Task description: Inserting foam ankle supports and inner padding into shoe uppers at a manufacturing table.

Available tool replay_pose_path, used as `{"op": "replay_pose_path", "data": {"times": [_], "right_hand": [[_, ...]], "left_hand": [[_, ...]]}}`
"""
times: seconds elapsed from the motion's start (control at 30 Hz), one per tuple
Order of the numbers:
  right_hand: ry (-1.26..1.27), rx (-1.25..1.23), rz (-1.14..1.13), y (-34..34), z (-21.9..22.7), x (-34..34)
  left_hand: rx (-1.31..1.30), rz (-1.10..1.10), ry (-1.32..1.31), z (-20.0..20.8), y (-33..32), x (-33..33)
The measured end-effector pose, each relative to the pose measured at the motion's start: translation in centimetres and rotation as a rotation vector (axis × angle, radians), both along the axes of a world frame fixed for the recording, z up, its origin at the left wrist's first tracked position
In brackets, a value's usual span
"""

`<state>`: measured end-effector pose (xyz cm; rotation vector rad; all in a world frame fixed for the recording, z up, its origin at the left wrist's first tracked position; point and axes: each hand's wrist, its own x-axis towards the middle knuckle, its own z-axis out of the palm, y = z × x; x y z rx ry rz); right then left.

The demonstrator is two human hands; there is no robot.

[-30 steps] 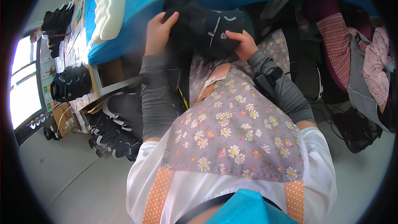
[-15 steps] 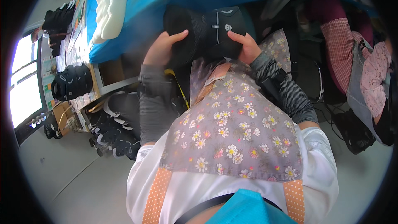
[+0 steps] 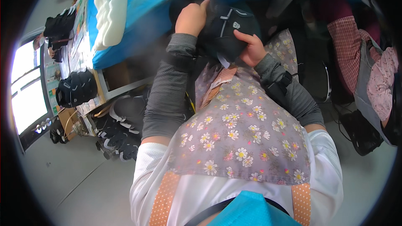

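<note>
A black fabric bag (image 3: 222,31) with pale grey piping and a small light emblem is held over my lap, tilted, by the edge of the blue-covered table (image 3: 142,25). My left hand (image 3: 192,20) is closed on its upper left part, thumb pointing away from me. Lower on the right side, my right hand (image 3: 251,48) grips the bag, its thumb on top and its other fingers partly hidden beneath. A small whitish tab (image 3: 223,60) sticks out at the bag's near edge. The bag's far side is lost in shadow.
A white wavy foam piece (image 3: 112,14) lies on the table's left part. More black bags (image 3: 76,88) stand at the left, with a dark heap (image 3: 121,127) beneath. At the right sits another person in a checked sleeve (image 3: 345,44); a black object (image 3: 361,132) lies on the floor.
My left hand has moved right and away from me, higher along the bag. The bag has turned clockwise and tilts more. My right hand stays nearly in place, slightly lower.
</note>
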<state>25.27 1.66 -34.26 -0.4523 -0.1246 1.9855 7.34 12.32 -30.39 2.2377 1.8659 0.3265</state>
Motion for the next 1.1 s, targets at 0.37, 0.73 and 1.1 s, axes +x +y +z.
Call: {"op": "replay_pose_path", "data": {"times": [0.37, 0.73, 1.1], "right_hand": [[-0.044, -0.001, 0.035, 0.0, 0.0, 0.1], [-0.159, 0.032, 0.014, -0.1, -0.5, -0.1], [-0.174, -0.016, -0.004, -0.4, -0.3, -0.3]], "left_hand": [[0.162, -0.172, 0.083, -2.0, -0.4, 0.1], [0.122, -0.077, 0.093, -1.7, -0.4, 0.3], [0.085, -0.084, 0.027, -2.8, -0.3, 0.4]]}}
